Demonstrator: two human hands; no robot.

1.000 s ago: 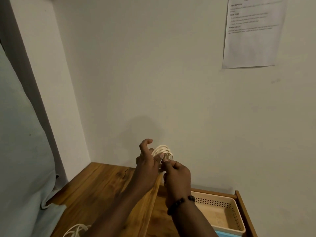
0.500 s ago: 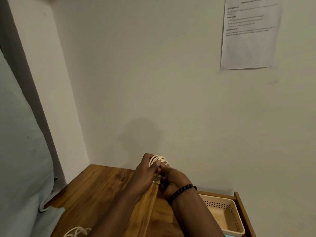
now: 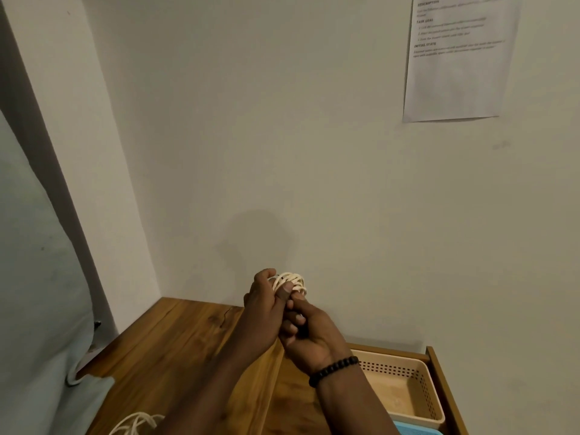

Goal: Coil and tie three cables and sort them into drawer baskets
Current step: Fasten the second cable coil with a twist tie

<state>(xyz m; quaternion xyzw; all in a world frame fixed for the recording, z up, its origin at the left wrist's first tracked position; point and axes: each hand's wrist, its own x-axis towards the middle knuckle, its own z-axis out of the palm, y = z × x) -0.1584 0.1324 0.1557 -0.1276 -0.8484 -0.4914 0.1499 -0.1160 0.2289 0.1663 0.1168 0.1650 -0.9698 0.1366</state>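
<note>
Two bare hands were raised together above a brown wooden tabletop (image 3: 175, 350), in front of a plain pale wall. The left hand (image 3: 263, 312) was closed around a small coil of cream-white cable (image 3: 290, 281), its thumb pressing the loops. The right hand (image 3: 309, 335), wearing a black beaded bracelet (image 3: 332, 370), was curled tight against the left just below the coil; whether it pinched the cable's loose end could not be seen. A second cream cable (image 3: 136, 425) lay on the table's near edge. A beige perforated plastic basket (image 3: 434, 400) sat in the open drawer to the right. If the thumb eased off, the loops would likely spring apart before the tie was finished.
</note>
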